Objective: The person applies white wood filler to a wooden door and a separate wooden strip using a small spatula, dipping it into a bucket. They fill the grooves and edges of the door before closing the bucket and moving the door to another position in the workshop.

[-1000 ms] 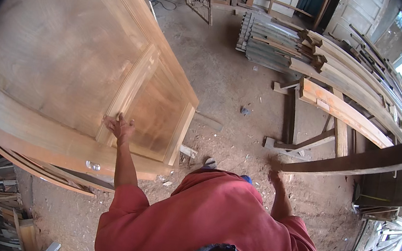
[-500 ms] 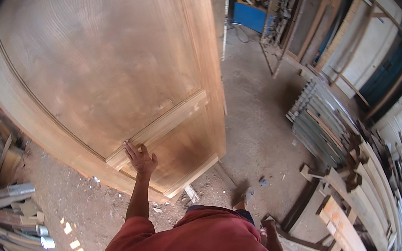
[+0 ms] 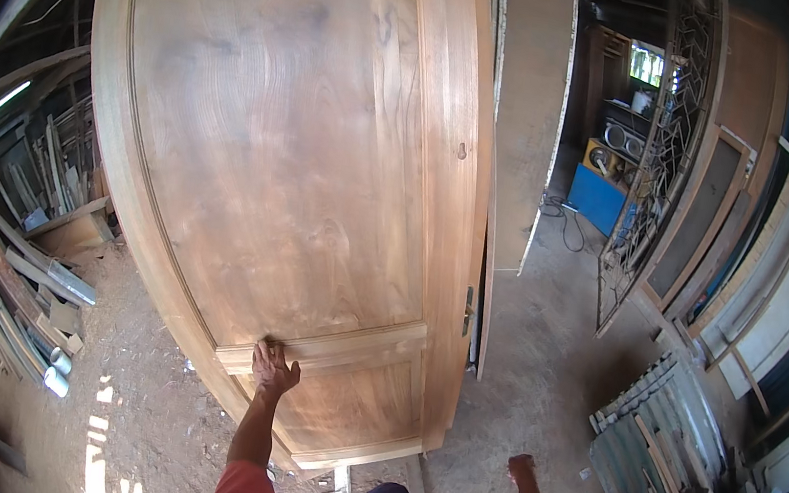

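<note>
A large unpainted wooden panel door (image 3: 288,155) stands before me. It has a tall upper panel, a shorter lower panel and a small hole in its right stile. My left hand (image 3: 274,370) rests on the door's crossrail (image 3: 353,343), near its left end, with the fingers stretched out and the thumb apart. Metal lock hardware (image 3: 469,313) shows on the door's right edge. Off to the right of the door, my right hand (image 3: 520,469) hangs low over the floor. It touches nothing that I can see, and its fingers are too small to make out.
Lumber lengths (image 3: 11,278) lie piled at the left. Behind the door stands a plain board (image 3: 532,116). A metal grille (image 3: 669,133), a blue box (image 3: 599,199) and leaning door panels are farther right. Corrugated sheets (image 3: 635,453) lie at the lower right.
My view has lifted, showing more of the door's top and the room behind. My left hand stays on the crossrail. My right arm has swung out from my side.
</note>
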`<action>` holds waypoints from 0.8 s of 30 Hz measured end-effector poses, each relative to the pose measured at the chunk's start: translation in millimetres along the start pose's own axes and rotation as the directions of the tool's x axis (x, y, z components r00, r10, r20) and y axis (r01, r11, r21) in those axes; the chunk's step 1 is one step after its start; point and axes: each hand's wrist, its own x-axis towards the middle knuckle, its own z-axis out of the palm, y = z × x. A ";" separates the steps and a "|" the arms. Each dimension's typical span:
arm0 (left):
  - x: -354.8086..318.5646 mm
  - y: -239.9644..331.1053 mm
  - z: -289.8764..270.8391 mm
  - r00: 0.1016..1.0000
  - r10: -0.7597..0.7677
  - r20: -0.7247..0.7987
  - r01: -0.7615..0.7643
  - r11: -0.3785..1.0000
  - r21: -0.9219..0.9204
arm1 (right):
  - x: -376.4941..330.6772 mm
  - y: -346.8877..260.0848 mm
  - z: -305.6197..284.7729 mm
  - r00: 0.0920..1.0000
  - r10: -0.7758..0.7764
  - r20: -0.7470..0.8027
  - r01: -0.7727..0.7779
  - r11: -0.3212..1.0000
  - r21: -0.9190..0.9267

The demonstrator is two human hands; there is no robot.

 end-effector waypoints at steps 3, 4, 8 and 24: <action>27.1 29.0 23.6 0.996 0.068 -0.058 -0.072 0.996 -0.058 | 7.7 25.8 15.3 0.996 0.066 -0.065 -0.067 0.998 -0.008; 19.4 9.6 15.3 0.995 0.080 -0.060 -0.079 0.997 0.006 | 0.6 -2.8 -4.4 1.000 -0.013 -0.018 0.013 1.000 0.023; 22.1 14.3 21.3 0.993 0.099 -0.065 -0.100 0.995 -0.016 | -44.2 -26.1 5.1 0.990 -0.128 0.054 0.120 0.984 0.131; 151.6 268.2 -98.5 0.936 0.311 -0.165 -0.326 0.593 -0.736 | 19.0 43.0 29.4 0.905 0.233 0.355 -0.390 0.124 0.913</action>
